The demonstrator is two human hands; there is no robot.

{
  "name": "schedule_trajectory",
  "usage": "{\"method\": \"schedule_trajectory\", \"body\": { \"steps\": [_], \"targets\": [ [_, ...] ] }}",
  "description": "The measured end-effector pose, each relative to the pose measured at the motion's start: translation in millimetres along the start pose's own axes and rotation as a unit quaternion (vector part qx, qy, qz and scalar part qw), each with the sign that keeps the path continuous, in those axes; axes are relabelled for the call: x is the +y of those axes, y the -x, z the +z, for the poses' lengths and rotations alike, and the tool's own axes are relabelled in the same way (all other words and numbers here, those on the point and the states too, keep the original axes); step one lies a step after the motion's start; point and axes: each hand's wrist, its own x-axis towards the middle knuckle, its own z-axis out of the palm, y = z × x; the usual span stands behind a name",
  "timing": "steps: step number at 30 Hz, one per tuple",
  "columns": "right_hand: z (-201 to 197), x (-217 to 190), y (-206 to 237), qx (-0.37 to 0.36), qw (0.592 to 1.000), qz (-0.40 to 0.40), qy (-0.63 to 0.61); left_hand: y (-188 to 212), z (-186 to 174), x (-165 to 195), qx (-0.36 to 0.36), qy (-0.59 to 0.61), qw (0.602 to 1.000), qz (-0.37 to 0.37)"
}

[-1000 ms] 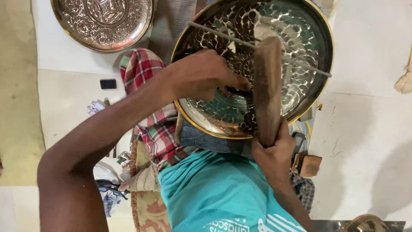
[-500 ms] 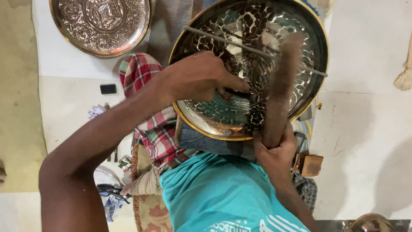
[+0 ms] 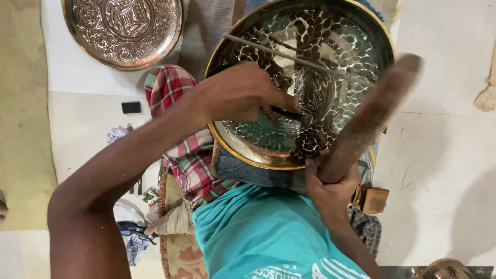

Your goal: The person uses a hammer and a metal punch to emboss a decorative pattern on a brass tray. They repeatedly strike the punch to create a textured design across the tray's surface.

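Note:
A large round metal plate [image 3: 336, 36] with a gold rim and dark engraved pattern rests tilted on my lap. My left hand [image 3: 240, 95] reaches over it from the left, shut on a thin metal punch [image 3: 292, 118] whose tip touches the plate near its centre. At the plate's lower right edge, my right hand [image 3: 330, 188] grips the bottom of a long brown wooden beater [image 3: 374, 116]. The beater slants up to the right, blurred. A thin metal rod [image 3: 289, 54] lies across the plate's upper part.
A second engraved copper plate [image 3: 126, 28] lies on the floor at the top left. A red checked cloth [image 3: 178, 155] covers my leg. Nearby are a small black object [image 3: 130, 107], a small wooden block [image 3: 375, 200] and a round metal item [image 3: 444, 269].
The wooden beater has swung from upright over the plate to lean out to the right. My left hand and the punch have kept their place on the plate.

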Motion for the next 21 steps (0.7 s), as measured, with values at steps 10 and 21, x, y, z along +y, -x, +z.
{"method": "schedule_trajectory", "body": {
  "steps": [10,21],
  "targets": [
    [-4.5,-7.7,-2.6,-0.073,0.984,0.030,0.162,0.1,-3.6,6.9,0.023,0.028,0.999,0.011],
    [-0.7,-4.4,-4.9,0.009,1.000,0.007,0.008,-2.1,-2.7,3.9,0.025,0.020,0.999,0.006]
  ]
}}
